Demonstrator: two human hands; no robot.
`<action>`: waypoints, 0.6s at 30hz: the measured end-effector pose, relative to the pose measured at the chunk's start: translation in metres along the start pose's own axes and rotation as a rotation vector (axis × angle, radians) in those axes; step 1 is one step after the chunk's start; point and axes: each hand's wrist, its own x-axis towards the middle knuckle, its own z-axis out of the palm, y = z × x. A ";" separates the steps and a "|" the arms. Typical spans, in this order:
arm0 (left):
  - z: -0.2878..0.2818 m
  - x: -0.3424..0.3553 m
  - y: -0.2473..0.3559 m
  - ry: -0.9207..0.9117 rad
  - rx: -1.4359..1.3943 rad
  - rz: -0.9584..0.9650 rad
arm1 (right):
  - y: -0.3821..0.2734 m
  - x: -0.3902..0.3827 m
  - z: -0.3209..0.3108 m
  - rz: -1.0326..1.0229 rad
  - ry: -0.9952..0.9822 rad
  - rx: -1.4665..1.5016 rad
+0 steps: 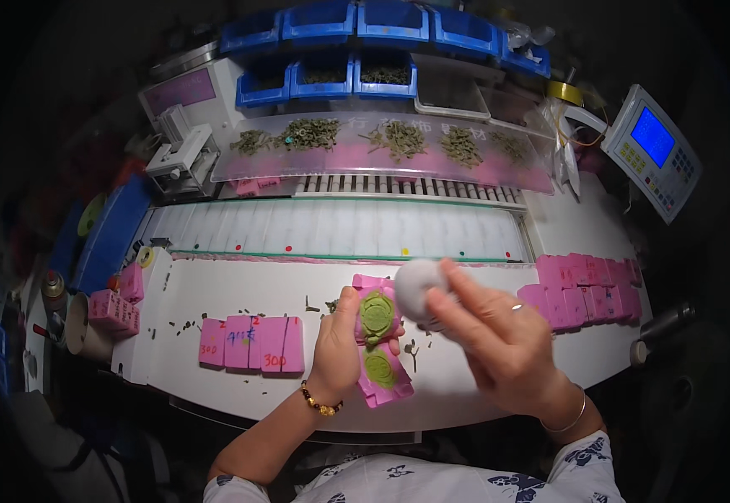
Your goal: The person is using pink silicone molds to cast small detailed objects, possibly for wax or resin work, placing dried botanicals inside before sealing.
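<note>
My left hand [337,348] grips a pink rubber mold [386,394] near the middle of the bench. The mold lies opened out in two parts, and a green patterned piece [377,317] shows on the upper part. A second green oval piece [379,367] sits on the lower part. In my right hand [499,344] is a whitish round pouch [416,289], held between the fingers and thumb just right of the mold's upper part. Whether the pouch touches the mold I cannot tell. Small dark green bits [414,356] lie on the bench beside the mold.
Pink mold blocks [281,345] lie at the left, and more are stacked [587,293] at the right. Behind the bench runs a white segmented strip [340,226]. A clear tray [357,155] carries green heaps below blue bins [393,21]. A control panel [654,151] stands at right.
</note>
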 end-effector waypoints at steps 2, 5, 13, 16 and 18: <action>-0.011 0.001 -0.002 0.029 -0.018 -0.005 | 0.000 0.012 0.000 0.011 0.525 0.026; 0.013 -0.002 0.016 0.175 0.159 0.348 | -0.019 0.011 0.006 -0.058 0.153 -0.057; -0.008 0.000 0.011 0.189 0.068 0.447 | -0.017 0.008 -0.006 -0.080 0.227 0.071; 0.000 -0.005 0.014 0.208 0.260 0.686 | -0.027 0.010 -0.003 -0.153 0.248 -0.050; -0.007 -0.001 0.026 0.019 0.523 0.876 | -0.037 -0.005 0.023 -0.051 -0.095 -0.038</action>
